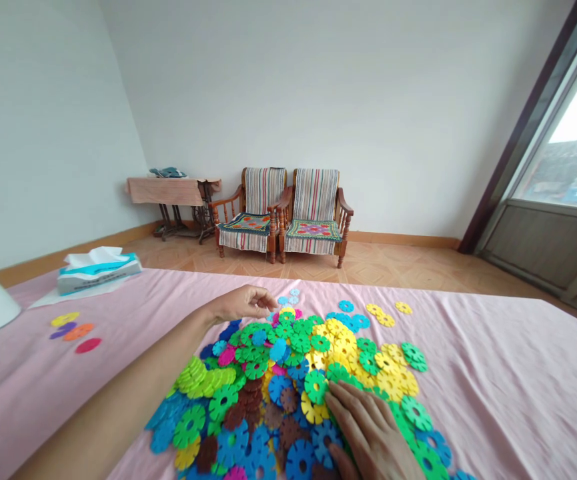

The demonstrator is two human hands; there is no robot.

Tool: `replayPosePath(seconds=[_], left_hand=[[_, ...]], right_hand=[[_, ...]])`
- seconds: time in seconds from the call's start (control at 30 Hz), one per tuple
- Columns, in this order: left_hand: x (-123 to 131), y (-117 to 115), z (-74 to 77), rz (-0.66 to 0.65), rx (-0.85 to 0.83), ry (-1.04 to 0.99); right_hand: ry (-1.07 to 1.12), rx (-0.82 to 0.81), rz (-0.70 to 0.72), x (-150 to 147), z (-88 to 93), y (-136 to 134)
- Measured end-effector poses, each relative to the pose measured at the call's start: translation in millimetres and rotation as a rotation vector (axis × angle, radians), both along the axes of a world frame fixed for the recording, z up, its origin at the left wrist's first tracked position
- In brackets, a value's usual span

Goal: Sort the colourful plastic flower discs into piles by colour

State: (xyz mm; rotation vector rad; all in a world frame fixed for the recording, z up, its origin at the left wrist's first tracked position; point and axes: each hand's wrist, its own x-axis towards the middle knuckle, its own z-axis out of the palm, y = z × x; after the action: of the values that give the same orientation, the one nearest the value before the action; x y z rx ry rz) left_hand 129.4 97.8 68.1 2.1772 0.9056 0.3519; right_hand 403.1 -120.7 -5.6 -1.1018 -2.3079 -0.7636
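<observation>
Surface, pink cloth [498,363]: creased toward the right edge. Risk: if a hand drags on the cloth, a fold may pull and carry whatever lies on it.

Disc pile [298,370]: fills the middle of the surface, many colours, overlapping and unevenly stacked. Likely weak point is its slope; a sideways push could set layers sliding, and notched rims could catch so that neighbours come along. Mixed greens and blues lie across one another, so a wrong shade could be picked by mistake.

Tissue pack [99,280]: near the far left corner, well apart from the pile. Low risk.

Right hand [368,427]: palm down on the pile's right half, fingers side by side, thumb set apart; no pinch shows. Too much pressure here might scatter the yellow discs [393,380] beside it.

Left hand [245,303]: at the pile's far side, toward the far edge, fingers curled in toward the thumb. Fingertips are small and partly hidden; cannot tell whether a disc is pinched. Left forearm passes beside the lime-green row [203,377]; a low withdrawal could knock it out of line.

Pale blue discs [294,292]: just beyond the left fingertips, near the far edge. A stray knuckle could nudge them off.
</observation>
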Motion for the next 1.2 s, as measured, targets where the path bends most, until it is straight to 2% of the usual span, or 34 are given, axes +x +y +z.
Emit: replayPosePath(seconds=[0.2, 0.3, 0.37, 0.5, 0.63, 0.73, 0.97, 1.03, 1.13, 1.2], left_hand=[[71, 48, -26.8, 0.098, 0.246, 0.103], [96, 60, -38.9, 0.101, 0.329, 0.201], [103, 62, -43.4, 0.097, 0.364, 0.266], [98, 60, -44.9, 0.062, 0.385, 0.348], [82, 45, -38.8, -0.034, 0.328, 0.380], [71, 22, -29.4, -0.115, 0.283, 0.357], [59, -53, 1.5, -0.250, 0.264, 0.207], [54, -67, 9.8, -0.287, 0.257, 0.170], [45, -68, 16.3, -0.232, 0.254, 0.113], [35, -53, 14.2, -0.080, 0.290, 0.110]], right_hand=[[0.067, 0.025, 0.012, 3, -5.1, 2], [0.077, 0.066, 0.035, 2, -3.3, 3], [0.079, 0.082, 0.044, 2, -0.8, 4], [0.085, 0.083, 0.042, 0, 1.7, 5], [0.091, 0.063, 0.024, -1, -0.1, 3], [0.076, 0.028, -0.002, -1, -1.8, 0], [0.100, -0.011, -0.001, -2, 0.2, -1], [0.106, -0.012, -0.002, -1, 1.1, -1], [0.108, -0.035, -0.001, -1, 2.2, -2], [0.125, -0.047, 0.007, -2, 3.0, -3]])
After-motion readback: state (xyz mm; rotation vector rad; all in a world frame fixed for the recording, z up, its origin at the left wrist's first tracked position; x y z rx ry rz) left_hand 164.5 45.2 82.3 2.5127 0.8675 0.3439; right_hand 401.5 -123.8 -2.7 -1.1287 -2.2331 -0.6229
